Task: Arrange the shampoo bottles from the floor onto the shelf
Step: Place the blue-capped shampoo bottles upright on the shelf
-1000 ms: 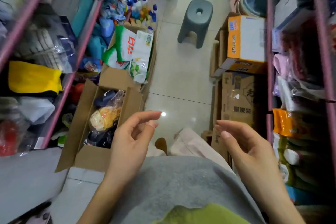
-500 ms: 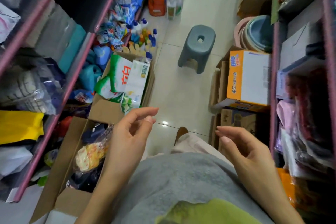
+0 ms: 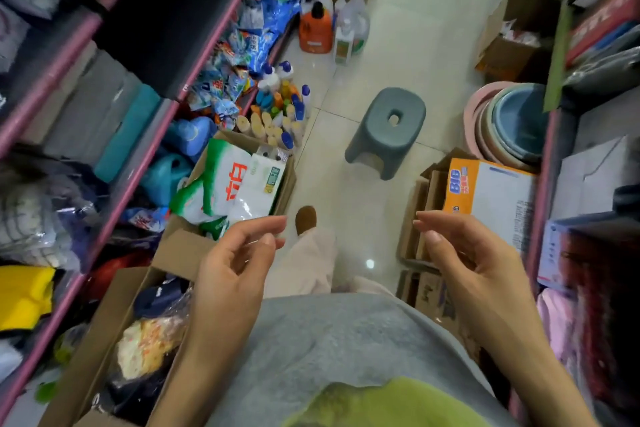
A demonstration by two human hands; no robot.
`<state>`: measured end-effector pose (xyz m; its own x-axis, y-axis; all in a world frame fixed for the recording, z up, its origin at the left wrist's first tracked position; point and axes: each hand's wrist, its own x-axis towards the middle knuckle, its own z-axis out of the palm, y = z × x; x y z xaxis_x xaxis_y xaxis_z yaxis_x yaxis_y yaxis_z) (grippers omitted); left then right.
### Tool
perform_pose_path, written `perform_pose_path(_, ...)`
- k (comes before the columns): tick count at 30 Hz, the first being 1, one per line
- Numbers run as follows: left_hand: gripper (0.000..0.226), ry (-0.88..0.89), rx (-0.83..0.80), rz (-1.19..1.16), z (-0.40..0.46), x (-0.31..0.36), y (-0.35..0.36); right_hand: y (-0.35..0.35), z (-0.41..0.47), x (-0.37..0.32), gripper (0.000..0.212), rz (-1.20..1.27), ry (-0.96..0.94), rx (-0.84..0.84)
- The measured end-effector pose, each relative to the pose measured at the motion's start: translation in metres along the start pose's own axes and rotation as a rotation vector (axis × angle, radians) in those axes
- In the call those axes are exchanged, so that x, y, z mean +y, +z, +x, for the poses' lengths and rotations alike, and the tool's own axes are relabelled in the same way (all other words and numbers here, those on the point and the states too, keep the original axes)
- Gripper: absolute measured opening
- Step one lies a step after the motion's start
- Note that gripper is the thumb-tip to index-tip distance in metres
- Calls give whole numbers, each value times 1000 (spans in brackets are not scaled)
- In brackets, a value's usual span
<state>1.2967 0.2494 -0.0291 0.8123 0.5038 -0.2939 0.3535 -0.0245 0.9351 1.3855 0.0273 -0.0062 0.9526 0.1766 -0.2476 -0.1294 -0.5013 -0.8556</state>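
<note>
As view tips up aisle, more floor shows than second ago: small bottles [image 3: 277, 111] now cluster upper centre of frame, on floor beside pink shelf [image 3: 145, 166], well apart from hands. Left hand [image 3: 235, 263] and right hand [image 3: 467, 260] stay raised mid-frame, fingers loosely curled, holding nothing. Judgement: walking toward bottles, no pickup begun.

Single head-worn wide-angle view, steeply downward along the aisle floor [image 3: 391, 45].
</note>
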Motion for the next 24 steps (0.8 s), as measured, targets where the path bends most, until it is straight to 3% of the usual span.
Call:
perform_pose_path(7, 22, -12, -27, -56, 101, 43, 1, 21, 93, -38, 20, -24, 3, 40)
perform_pose_path(13, 23, 35, -93, 37, 180, 78, -6, 36, 143, -62, 20, 17, 64, 80)
perform_pose_path(24, 22, -29, -45, -3, 272, 111, 22, 32, 229, -72, 22, 1, 128, -16)
